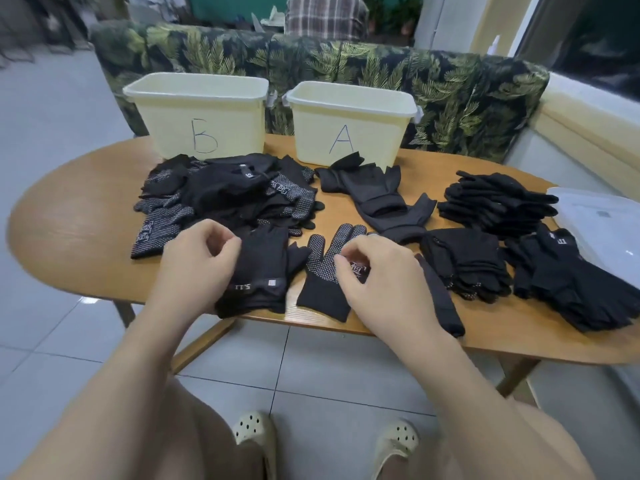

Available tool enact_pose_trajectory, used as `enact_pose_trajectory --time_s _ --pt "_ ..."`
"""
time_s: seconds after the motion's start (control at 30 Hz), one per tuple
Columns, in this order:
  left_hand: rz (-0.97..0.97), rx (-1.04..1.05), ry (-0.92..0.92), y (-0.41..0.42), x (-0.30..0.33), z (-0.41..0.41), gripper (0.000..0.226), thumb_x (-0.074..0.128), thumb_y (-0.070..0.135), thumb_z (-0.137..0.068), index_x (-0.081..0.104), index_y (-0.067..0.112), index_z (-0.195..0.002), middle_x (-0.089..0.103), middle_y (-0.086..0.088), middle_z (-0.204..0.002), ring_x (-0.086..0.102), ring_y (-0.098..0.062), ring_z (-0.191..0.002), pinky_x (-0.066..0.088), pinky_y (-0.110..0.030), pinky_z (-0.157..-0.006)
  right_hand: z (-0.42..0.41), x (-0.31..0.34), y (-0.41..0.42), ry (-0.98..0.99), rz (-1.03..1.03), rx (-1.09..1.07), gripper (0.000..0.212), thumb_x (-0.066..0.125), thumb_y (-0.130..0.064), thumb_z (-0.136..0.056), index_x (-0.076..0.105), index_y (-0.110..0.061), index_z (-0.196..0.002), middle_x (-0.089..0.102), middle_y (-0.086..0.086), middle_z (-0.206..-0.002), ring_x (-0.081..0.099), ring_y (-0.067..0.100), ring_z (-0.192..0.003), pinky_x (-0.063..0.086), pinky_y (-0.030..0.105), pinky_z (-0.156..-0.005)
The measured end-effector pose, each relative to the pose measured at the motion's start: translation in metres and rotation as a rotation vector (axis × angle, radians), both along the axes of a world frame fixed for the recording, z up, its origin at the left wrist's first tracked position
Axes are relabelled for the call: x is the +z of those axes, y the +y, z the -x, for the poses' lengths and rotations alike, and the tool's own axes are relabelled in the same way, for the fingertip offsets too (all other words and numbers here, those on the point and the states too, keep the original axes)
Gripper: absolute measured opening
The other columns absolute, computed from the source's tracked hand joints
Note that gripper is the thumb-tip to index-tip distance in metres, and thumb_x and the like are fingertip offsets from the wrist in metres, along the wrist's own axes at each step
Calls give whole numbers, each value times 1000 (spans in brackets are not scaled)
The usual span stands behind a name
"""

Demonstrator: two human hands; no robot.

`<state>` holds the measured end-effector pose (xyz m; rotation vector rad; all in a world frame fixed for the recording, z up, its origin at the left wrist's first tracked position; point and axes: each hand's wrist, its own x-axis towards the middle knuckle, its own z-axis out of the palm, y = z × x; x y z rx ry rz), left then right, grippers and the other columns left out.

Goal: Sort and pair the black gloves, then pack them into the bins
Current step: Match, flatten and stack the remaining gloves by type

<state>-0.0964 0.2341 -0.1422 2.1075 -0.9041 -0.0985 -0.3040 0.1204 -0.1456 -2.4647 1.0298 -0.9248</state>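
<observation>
A plain black glove (263, 271) with a small label lies at the table's near edge. My left hand (197, 268) sits on its left side, fingers curled round its edge. Beside it lies a dotted black glove (322, 268), palm up. My right hand (377, 278) covers its right side, thumb and fingertips pinching the fabric by the printed logo. A loose heap of black gloves (228, 195) lies in front of bin B (197, 98). Bin A (349, 109) stands to its right, with dark long gloves (377, 199) before it.
Sorted stacks of black gloves (495, 199) (467, 261) (568, 282) fill the table's right side. One more glove (440, 299) lies under my right wrist. A clear plastic lid (602, 223) rests at the far right. The wooden table (69, 220) backs onto a leaf-patterned sofa (450, 91).
</observation>
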Motion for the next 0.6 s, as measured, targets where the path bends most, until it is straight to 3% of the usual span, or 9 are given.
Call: enact_pose_trajectory --time_s 0.13,0.23,0.37,0.5,0.6 --pt "-228 43 126 17 -13 -17 40 67 61 -86 63 21 -90 67 6 -86 64 -18 -87 50 -37 -76 -38 -6 9 40 98 142 10 66 -31 -91 67 -21 -89 64 -9 -91 57 18 -92 38 34 -87" --pt "-289 86 91 23 -12 -16 53 70 72 -76 62 22 -90 65 9 -85 62 -19 -89 51 -40 -87 -60 -13 13 134 76 219 16 68 -37 -90 68 -22 -97 64 -6 -96 57 20 -98 40 37 -91" --pt "-304 84 99 21 -9 -13 45 76 66 -75 61 23 -78 66 10 -77 62 -20 -87 47 -42 -94 -76 -16 15 185 34 227 23 68 -41 -91 68 -23 -105 64 -5 -105 56 21 -106 40 38 -96" --pt "-284 49 133 13 -9 -13 43 80 53 -77 59 18 -65 59 6 -63 57 -20 -73 48 -44 -90 -79 -17 12 181 15 239 19 71 -39 -90 68 -22 -99 63 -5 -102 52 20 -106 42 38 -96" --pt "-222 16 147 7 -14 -11 38 80 45 -78 62 12 -71 64 -2 -68 62 -27 -76 54 -50 -87 -76 -17 7 180 -27 244 20 72 -41 -89 68 -23 -97 63 -7 -101 49 17 -106 42 35 -96"
